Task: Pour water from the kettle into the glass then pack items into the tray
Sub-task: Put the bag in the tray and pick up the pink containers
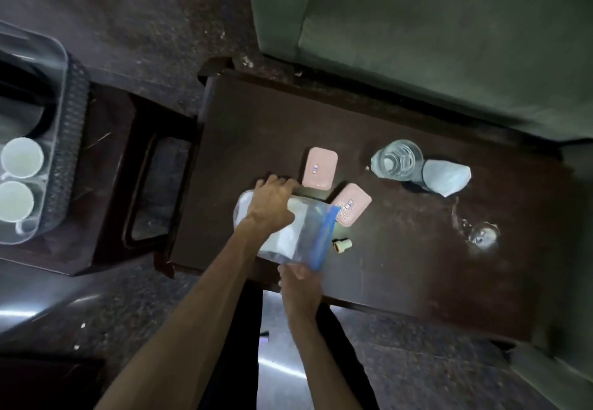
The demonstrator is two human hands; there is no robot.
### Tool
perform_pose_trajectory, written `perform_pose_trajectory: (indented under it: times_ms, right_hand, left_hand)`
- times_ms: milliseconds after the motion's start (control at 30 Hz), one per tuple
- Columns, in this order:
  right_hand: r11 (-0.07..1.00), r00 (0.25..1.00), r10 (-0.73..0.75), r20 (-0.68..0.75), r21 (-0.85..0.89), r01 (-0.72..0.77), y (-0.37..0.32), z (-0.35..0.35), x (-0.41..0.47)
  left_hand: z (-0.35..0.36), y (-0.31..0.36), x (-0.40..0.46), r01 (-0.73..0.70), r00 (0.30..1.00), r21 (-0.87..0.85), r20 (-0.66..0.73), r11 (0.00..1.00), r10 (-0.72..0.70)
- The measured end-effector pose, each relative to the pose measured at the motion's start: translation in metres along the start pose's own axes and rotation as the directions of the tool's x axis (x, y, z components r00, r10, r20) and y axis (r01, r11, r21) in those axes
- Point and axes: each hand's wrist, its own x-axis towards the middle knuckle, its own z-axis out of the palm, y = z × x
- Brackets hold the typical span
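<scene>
A clear zip bag (301, 233) with a blue seal strip and white contents lies on the dark wooden table (401, 265). My left hand (271, 201) grips its far end from above. My right hand (300, 284) pinches its near corner at the table's front edge. Two pink lidded boxes sit just beyond the bag, one (320, 168) farther and one (352, 204) nearer the seal. A glass (396, 160) with water stands at the back right. The clear tray (61, 88) rests on a side stand at far left, with two white cups (21, 157) inside.
A small cream cap (342, 244) lies right of the bag. A folded clear wrapper (446, 177) lies beside the glass. Spilled water (478, 233) pools on the table's right part. A green sofa (449, 40) borders the table's far side.
</scene>
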Motion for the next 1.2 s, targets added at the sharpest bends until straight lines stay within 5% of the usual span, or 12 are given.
perform_pose_trajectory:
  times_ms: [233,433,600,767,967,1100,1200]
  right_hand:
    - [0.961,1.000,-0.009,0.003,0.278,0.008,-0.010,-0.023,-0.005]
    - [0.821,0.956,-0.252,0.153,0.557,0.128,-0.075,-0.067,-0.020]
    - [0.834,0.809,-0.441,0.390,0.511,0.208,-0.132,-0.087,-0.041]
    - [0.832,0.754,-0.488,0.439,0.495,0.250,-0.173,-0.073,-0.067]
    - [0.775,0.622,-0.626,0.471,0.462,0.431,-0.216,-0.038,-0.102]
    - [0.704,0.490,-0.708,0.509,0.445,0.554,-0.238,-0.002,-0.121]
    - [0.741,0.385,-0.664,0.641,0.496,0.453,-0.255,0.028,-0.140]
  left_hand:
    - [-0.041,-0.027,-0.032,0.060,0.998,-0.484,-0.003,0.873,-0.070]
    - [-0.097,-0.049,-0.084,0.067,0.991,-0.881,0.006,0.468,-0.130]
    - [-0.120,-0.065,-0.118,0.053,0.985,-0.960,0.006,0.275,-0.171]
    - [-0.135,-0.094,-0.145,0.025,0.973,-0.999,0.013,0.048,-0.230]
    - [-0.147,-0.146,-0.176,-0.058,0.961,-0.993,-0.029,-0.099,-0.274]
    - [-0.158,-0.180,-0.190,-0.079,0.887,-0.980,0.014,-0.181,-0.461]
    - [-0.171,-0.204,-0.204,-0.114,0.838,-0.973,0.014,-0.201,-0.546]
